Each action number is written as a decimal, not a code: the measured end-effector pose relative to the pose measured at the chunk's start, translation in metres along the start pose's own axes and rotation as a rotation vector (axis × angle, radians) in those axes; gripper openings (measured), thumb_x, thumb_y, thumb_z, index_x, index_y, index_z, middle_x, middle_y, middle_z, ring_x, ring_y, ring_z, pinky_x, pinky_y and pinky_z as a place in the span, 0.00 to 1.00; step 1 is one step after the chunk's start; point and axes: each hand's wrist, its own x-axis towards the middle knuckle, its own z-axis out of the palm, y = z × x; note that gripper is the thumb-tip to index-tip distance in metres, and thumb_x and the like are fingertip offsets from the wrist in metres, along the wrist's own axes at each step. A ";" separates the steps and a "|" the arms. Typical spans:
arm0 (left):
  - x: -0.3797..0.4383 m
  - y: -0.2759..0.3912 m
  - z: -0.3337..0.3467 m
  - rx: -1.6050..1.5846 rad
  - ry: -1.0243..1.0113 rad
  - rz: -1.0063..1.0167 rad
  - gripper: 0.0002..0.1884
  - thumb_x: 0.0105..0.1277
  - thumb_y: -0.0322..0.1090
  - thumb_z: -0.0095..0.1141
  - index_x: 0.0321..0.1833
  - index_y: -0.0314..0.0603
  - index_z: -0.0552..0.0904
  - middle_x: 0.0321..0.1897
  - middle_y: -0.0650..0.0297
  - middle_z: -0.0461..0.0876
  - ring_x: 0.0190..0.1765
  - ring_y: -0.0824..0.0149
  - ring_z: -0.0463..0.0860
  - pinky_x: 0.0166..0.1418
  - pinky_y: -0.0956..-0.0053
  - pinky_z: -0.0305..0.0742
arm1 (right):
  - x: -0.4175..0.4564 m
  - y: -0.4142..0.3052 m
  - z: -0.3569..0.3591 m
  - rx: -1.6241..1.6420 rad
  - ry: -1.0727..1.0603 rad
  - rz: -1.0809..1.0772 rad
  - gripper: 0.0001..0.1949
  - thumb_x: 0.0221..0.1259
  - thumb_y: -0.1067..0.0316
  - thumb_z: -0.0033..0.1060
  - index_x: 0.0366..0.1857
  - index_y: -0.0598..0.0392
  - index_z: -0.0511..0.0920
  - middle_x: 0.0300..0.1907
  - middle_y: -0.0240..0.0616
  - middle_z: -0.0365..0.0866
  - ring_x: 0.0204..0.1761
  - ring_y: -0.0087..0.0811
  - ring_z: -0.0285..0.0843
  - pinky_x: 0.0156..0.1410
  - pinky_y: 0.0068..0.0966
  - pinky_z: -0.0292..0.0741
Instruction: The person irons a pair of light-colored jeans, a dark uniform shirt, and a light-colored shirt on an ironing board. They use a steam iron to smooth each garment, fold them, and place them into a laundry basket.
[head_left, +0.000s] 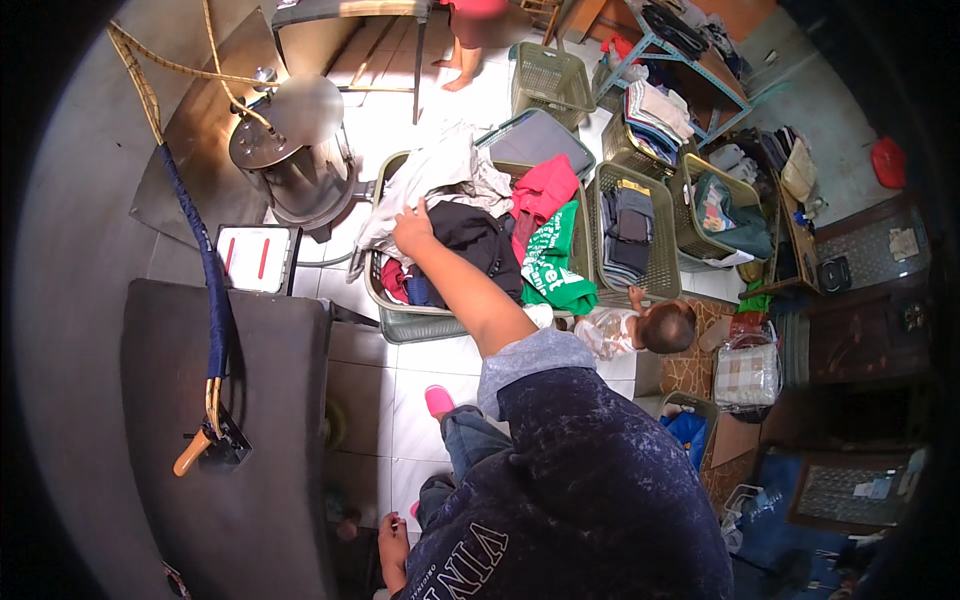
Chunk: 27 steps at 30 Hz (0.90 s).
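My right hand (413, 227) reaches out over a large green plastic basket (379, 289) heaped with clothes. Its bent fingers are closed on the edge of a pale grey cloth garment (442, 169). Beside it in the heap lie a black garment (469, 240), a red one (546, 187) and a green printed one (559, 259). Low in the view, my left hand (394, 536) is by the edge of a dark padded ironing table (225, 420); its fingers look curled, and whether it holds anything is unclear. A steam iron with a wooden handle (193, 452) rests on the table, joined to a wrapped hose (196, 247).
A metal boiler (292, 180) with hoses stands beyond the table. Baskets of folded clothes (626, 232) stand right of the heap. A small child (664, 328) is close to them, near my right arm. Another person's legs (465, 67) show at the top.
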 end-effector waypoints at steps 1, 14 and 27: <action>0.001 -0.010 -0.002 -0.029 0.033 0.007 0.14 0.71 0.35 0.54 0.55 0.35 0.79 0.46 0.50 0.84 0.47 0.56 0.84 0.51 0.65 0.77 | 0.013 0.003 -0.007 0.169 -0.096 0.106 0.14 0.62 0.55 0.56 0.41 0.51 0.87 0.63 0.48 0.75 0.67 0.44 0.70 0.74 0.67 0.46; 0.062 0.099 -0.062 -0.354 -0.042 0.187 0.23 0.75 0.49 0.50 0.66 0.45 0.73 0.51 0.64 0.79 0.51 0.69 0.78 0.57 0.72 0.72 | -0.040 0.138 -0.279 2.260 0.808 -0.036 0.15 0.61 0.60 0.59 0.47 0.58 0.80 0.48 0.41 0.84 0.46 0.38 0.82 0.59 0.41 0.76; 0.092 0.339 -0.058 -1.272 -0.553 0.290 0.36 0.71 0.59 0.43 0.70 0.34 0.66 0.65 0.54 0.73 0.61 0.56 0.78 0.65 0.56 0.74 | -0.246 -0.104 -0.145 1.304 -0.447 -0.676 0.09 0.64 0.66 0.64 0.35 0.62 0.83 0.49 0.41 0.84 0.50 0.29 0.78 0.57 0.26 0.72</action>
